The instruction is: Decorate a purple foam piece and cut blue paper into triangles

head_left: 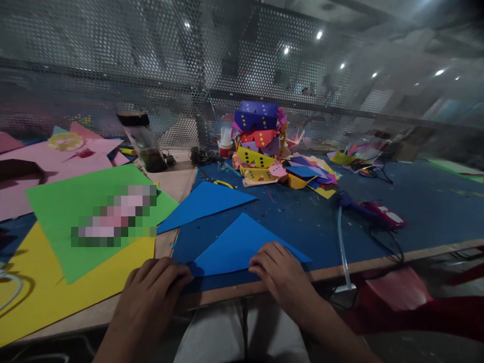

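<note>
A blue paper triangle [242, 244] lies at the table's front edge, its long side toward me. At its left corner, my left hand [157, 277] is closed, with thumb and fingertips pinched on the paper. The curled fingers of my right hand [278, 269] are pressed together on the long side, right of the middle. Parts of both thumbs are hidden. Just behind lies a second blue paper triangle [207, 204], partly over a green sheet [56, 201]. A yellow sheet [41, 287] is under the green one, left of my left hand.
Scissors with yellow handles [226, 184] lie behind the triangles. Beyond stands a stack of coloured paper crowns [257, 136] beside paper scraps [310, 171]. A glue gun [378, 213] with a clear stick rests at right. A lidded jar [145, 143] stands by the mesh screen [151, 55].
</note>
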### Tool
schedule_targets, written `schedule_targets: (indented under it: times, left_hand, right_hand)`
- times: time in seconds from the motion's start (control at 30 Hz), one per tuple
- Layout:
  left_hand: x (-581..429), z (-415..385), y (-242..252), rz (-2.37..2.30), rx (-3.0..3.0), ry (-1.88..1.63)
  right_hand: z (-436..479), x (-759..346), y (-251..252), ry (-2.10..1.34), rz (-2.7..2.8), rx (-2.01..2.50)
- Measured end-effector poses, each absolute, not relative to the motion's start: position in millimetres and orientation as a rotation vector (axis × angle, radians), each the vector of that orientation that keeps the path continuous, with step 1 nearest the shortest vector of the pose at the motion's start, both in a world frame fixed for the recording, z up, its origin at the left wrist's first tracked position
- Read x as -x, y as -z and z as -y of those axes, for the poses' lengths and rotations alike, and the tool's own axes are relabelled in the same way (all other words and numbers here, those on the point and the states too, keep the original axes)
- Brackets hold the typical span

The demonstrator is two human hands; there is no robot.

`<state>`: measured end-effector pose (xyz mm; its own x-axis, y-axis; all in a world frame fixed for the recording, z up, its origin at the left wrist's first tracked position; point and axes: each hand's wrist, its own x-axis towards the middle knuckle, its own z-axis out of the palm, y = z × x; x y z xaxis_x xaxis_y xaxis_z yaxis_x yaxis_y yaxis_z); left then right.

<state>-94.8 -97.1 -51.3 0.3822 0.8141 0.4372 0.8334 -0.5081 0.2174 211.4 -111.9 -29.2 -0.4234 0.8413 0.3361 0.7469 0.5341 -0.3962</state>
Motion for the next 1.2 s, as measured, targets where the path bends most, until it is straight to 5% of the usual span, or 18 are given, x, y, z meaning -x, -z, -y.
schedule_targets:
  times: [1.2]
  left_hand:
    - [9,96,35,1.57,2.804,0.788]
  right_hand:
    - [112,-207,17,-0.422,2.128,1.409]
